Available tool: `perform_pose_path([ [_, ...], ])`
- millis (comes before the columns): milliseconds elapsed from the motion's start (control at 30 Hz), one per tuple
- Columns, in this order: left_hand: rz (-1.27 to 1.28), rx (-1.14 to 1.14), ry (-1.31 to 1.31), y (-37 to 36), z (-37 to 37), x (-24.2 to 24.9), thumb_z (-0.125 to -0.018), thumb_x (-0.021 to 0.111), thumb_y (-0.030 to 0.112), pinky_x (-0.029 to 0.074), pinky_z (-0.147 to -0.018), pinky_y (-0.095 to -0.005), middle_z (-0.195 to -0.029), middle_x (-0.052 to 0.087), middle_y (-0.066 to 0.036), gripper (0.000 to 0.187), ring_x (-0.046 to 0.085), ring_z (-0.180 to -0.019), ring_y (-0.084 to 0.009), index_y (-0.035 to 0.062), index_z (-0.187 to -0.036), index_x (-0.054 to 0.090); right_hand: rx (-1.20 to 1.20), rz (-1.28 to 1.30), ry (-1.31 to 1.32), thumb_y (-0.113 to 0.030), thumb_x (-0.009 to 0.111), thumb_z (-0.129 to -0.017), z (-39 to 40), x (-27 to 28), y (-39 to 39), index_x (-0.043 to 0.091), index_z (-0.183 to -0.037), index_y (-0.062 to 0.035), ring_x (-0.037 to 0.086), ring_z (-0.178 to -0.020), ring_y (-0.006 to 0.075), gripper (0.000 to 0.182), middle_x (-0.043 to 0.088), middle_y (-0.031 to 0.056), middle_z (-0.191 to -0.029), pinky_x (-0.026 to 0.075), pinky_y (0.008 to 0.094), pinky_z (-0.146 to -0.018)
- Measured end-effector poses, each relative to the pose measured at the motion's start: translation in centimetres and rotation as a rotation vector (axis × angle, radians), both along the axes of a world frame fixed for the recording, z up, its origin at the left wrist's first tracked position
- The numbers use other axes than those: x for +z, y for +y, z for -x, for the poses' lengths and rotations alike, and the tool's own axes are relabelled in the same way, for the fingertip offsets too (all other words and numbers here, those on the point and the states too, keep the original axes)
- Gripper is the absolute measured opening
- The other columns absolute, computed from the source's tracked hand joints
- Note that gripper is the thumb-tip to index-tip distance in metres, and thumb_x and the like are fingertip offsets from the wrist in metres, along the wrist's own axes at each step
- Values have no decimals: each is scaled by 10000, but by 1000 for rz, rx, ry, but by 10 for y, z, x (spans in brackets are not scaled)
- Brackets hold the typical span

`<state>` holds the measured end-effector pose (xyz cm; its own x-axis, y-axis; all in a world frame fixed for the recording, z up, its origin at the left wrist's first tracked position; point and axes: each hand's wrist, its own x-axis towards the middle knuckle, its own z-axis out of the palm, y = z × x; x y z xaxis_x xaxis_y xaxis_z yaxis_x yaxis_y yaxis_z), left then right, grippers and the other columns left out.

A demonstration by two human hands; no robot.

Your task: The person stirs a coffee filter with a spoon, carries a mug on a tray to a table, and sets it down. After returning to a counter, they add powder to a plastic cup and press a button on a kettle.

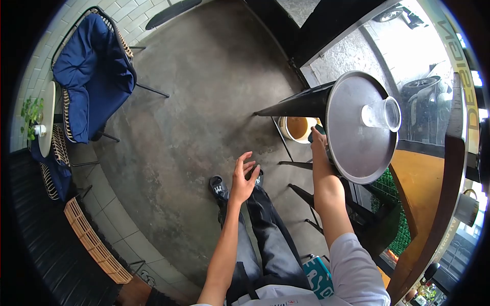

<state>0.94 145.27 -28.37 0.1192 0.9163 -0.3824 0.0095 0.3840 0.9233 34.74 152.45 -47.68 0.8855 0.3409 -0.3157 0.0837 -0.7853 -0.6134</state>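
Observation:
My left hand (244, 179) hangs over the floor in front of my legs, fingers loosely curled and apart, holding nothing. My right hand (319, 138) reaches forward beside the rim of a round grey metal tabletop (352, 132). Its fingers are closed around a small dark green thing (311, 134), whose kind I cannot make out. Just beyond that hand, a white bucket (297, 128) with brownish contents stands on the floor, partly hidden by the tabletop and its dark legs. A clear plastic cup (380, 115) rests on the tabletop.
A wicker chair with blue cushions (97, 76) stands at the upper left, beside a small round table (49, 117) and a potted plant (31, 118). Black chair legs (301, 194) jut out near my right forearm. A wooden counter (426, 173) and window run along the right.

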Motion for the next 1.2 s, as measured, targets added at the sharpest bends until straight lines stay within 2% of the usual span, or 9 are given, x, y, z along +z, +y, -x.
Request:
perform_pose_path([
  [100,-5,-13,-5,-2,-7,0,-879,657,93,466,-964,-357,-1311,480,-149,505,575,-1115,-249,54,-1325,425,-19,6,30,-401,867,-571,11,28,5,552,-1255,-20,534,-1165,294,844,542,183,-1276,452,365,-968],
  [267,-25,-29,6,-1,-13,-2,-873,656,69,481,-945,-351,-1306,484,-152,503,586,-1099,-252,49,-1320,427,-29,46,45,-385,868,-580,10,45,6,555,-1246,-13,536,-1155,284,824,547,174,-1269,446,361,-968],
  [500,-35,-32,8,7,-12,4,-876,649,61,487,-935,-345,-1301,490,-150,494,594,-1084,-247,49,-1317,428,-54,89,52,-363,870,-593,-1,49,1,560,-1232,-2,540,-1141,270,797,553,161,-1260,438,356,-967],
  [767,-32,-27,-6,12,-10,16,-878,640,59,489,-923,-338,-1302,493,-145,486,600,-1069,-223,43,-1314,428,-55,24,27,-338,872,-607,0,53,3,565,-1217,10,544,-1126,254,767,561,147,-1249,428,350,-967],
  [967,-33,-18,-29,14,-6,21,-888,624,64,486,-922,-333,-1296,492,-148,463,600,-1063,-208,43,-1309,433,-39,-135,38,-319,874,-618,32,71,-4,568,-1206,19,547,-1114,242,744,567,136,-1241,421,345,-966],
  [1100,-26,30,-96,20,-2,33,-896,614,58,482,-905,-309,-1270,495,-133,447,595,-1040,-184,36,-1306,436,-33,-346,73,-306,875,-625,69,71,-22,571,-1198,25,549,-1106,234,729,571,129,-1236,416,342,-966],
  [1133,-35,29,-97,21,1,34,-896,614,58,482,-905,-309,-1270,495,-133,447,595,-1040,-184,36,-1306,436,-33,-467,89,-224,888,-621,80,65,-32,586,-1158,16,582,-1026,206,661,608,101,-1165,450,335,-913],
  [1200,-32,86,-115,25,9,36,-902,612,83,496,-881,-310,-1228,525,-137,427,601,-1030,-201,32,-1292,446,109,-556,295,-159,875,-637,112,101,-44,542,-1192,-36,564,-1016,208,659,599,91,-1100,434,327,-916],
])
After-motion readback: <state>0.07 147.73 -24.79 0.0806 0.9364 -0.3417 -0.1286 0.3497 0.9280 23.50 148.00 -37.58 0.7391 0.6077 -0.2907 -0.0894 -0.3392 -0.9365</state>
